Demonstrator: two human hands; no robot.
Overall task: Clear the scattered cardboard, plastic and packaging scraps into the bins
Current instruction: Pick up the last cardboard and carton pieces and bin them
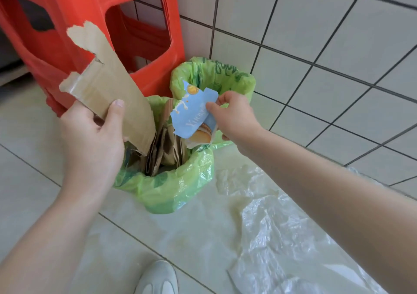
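Cardboard piece [108, 86] in left hand [94, 136] hides near bin's [171, 187] rim.

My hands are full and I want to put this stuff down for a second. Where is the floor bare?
Bare tile lies left of the near green-lined bin, between the red stool and the white shoe. To the right it is crowded: the clear plastic sheet covers the floor up to the tiled wall. The near bin is packed with cardboard.

Tiled floor [33, 158] under bins [171, 194], plastic sheet [282, 237].
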